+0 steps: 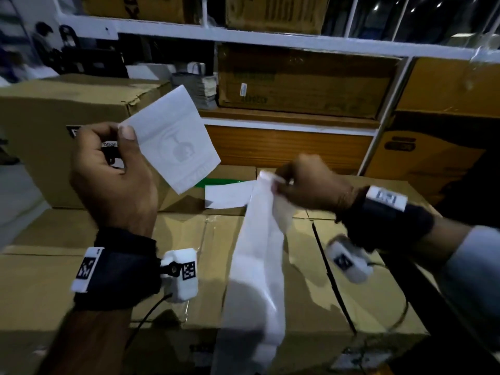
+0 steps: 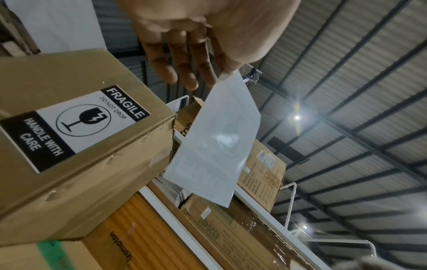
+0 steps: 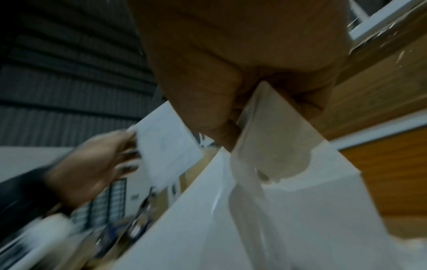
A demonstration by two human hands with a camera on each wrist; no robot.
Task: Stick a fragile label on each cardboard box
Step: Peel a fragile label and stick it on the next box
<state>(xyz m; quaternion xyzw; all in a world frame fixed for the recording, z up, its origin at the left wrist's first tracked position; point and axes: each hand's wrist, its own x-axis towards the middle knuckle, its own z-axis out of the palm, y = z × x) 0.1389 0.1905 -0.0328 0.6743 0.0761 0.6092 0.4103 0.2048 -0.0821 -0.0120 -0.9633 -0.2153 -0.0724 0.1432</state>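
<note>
Head view: left hand [image 1: 113,169] pinching a peeled label [image 1: 173,139] by its corner, back side showing a faint glass symbol; right hand [image 1: 311,185] pinching a white backing strip [image 1: 257,261] over cardboard boxes [image 1: 189,239]. Left wrist view: stuck label [image 2: 76,126] reading "FRAGILE DO NOT DROP HANDLE WITH CARE" on a neighbouring box [image 2: 92,182]. Right wrist view: blurred, strip pinched between thumb and fingers [image 3: 307,98].

Left hand [image 1: 113,169] raised; right hand [image 1: 311,185] pinching, lower

Dim scene; ceiling lamp [image 2: 297,117] flares; right wrist view badly motion-blurred.
</note>
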